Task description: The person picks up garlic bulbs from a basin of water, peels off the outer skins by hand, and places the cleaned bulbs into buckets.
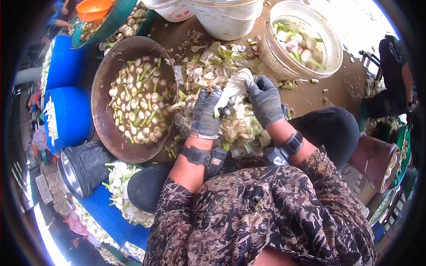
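Head cam, looking down: a person in grey work gloves peels a pale bulb [234, 86] held at centre, over a heap of husks & green trimmings [230, 128] between the knees. Left hand [206, 113] is curled round the bulb's near-left side, fingers closed on it; right hand [265, 101] grips from the right, fingertips pinching the white skin near the top. Both hands touch the bulb, wrist bands showing on each arm.

Far left, a wide dark metal pan [103, 75] holds a thick layer of cleaned bulbs w/ short green stalks, roughly half full by the look of it. Far right, a white basket [330, 51] holds a smaller lot of bulbs, its bottom covered. Judging by the deep waste pile & the filled pan, much is done; the bulb in hand remains partly skinned. More bulbs [119, 186] lie near left beside a tipped bucket [84, 166] & blue drums [69, 117]. Whether those await peeling can't be told.
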Demonstrator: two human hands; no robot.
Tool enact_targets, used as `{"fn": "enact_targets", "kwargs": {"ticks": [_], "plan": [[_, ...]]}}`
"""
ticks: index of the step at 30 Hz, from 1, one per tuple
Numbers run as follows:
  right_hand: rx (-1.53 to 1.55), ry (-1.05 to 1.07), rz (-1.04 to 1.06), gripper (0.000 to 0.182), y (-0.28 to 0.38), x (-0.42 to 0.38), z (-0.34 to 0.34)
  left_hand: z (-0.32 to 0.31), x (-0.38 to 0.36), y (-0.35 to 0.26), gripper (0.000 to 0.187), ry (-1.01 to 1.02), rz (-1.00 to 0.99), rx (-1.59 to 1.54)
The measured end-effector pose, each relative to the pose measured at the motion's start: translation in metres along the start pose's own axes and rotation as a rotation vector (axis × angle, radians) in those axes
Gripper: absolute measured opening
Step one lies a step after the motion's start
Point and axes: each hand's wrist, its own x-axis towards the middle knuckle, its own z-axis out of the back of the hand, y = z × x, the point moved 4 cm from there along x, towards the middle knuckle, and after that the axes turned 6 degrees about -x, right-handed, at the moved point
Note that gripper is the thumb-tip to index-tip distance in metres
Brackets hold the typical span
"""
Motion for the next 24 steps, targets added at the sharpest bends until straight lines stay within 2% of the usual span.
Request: {"fn": "enact_targets", "kwargs": {"ticks": [1, 5, 7, 9, 10, 11, 12, 13, 15, 16, 17, 18, 19, 21, 22, 23, 24], "plan": [[0.024, 0.06, 0.03, 0.017, 0.006, -0.005, -0.004, 0.005, 0.006, 0.002, 0.016, -0.052, 0.044, -0.189], [0.016, 0.145, 0.152, 0.011, 0.005, -0.019, -0.016, 0.015, 0.023, 0.0, 0.019, -0.132, 0.057, -0.381], [0.004, 0.166, 0.194, 0.01, 0.011, -0.021, -0.021, 0.012, 0.026, -0.005, 0.02, -0.331, 0.075, -0.403], [0.109, 0.2, 0.135, 0.01, 0.02, -0.029, -0.023, 0.022, 0.044, -0.003, 0.018, -0.423, 0.015, -0.524], [-0.038, 0.209, 0.2, 0.01, 0.024, -0.032, -0.02, 0.036, 0.056, -0.01, 0.017, -0.27, -0.039, -0.594], [-0.033, 0.222, 0.177, 0.012, 0.015, -0.031, -0.021, 0.054, 0.067, -0.011, 0.016, -0.343, -0.028, -0.609], [-0.206, 0.301, 0.17, 0.013, 0.011, -0.026, -0.022, 0.053, 0.075, -0.022, 0.014, -0.279, -0.082, -0.578], [-0.382, 0.375, 0.157, 0.015, 0.005, -0.02, -0.022, 0.045, 0.081, -0.029, 0.014, -0.22, -0.125, -0.543], [-0.462, 0.478, 0.132, 0.015, -0.047, -0.012, -0.028, -0.02, 0.091, -0.051, 0.019, -0.056, -0.125, -0.524], [-0.573, 0.575, 0.28, 0.02, -0.056, -0.012, -0.028, -0.061, 0.09, -0.058, 0.03, 0.138, -0.277, -0.209], [-0.687, 0.669, 0.435, 0.026, -0.058, -0.015, -0.031, -0.092, 0.093, -0.06, 0.046, 0.297, -0.107, -0.282], [-0.765, 0.731, 0.646, 0.04, -0.01, -0.026, -0.04, -0.114, 0.081, -0.072, 0.058, 0.314, -0.151, -0.088], [-0.805, 0.753, 0.334, 0.043, -0.014, -0.024, -0.037, -0.12, 0.07, -0.091, 0.059, 0.207, -0.388, 0.253], [-1.243, 0.866, 0.58, 0.037, -0.027, -0.016, -0.047, -0.094, 0.097, -0.092, 0.054, 0.211, -0.507, 0.302], [-1.011, 0.747, 0.406, 0.034, -0.026, -0.011, -0.045, -0.062, 0.104, -0.103, 0.046, 0.236, -0.635, 0.278], [-0.777, 0.622, 0.235, 0.032, -0.027, -0.01, -0.04, -0.03, 0.102, -0.12, 0.038, 0.016, -0.436, 0.157], [-0.8, 0.565, 0.265, 0.03, -0.033, -0.007, -0.037, 0.009, 0.107, -0.13, 0.032, -0.089, -0.354, -0.035]]}}
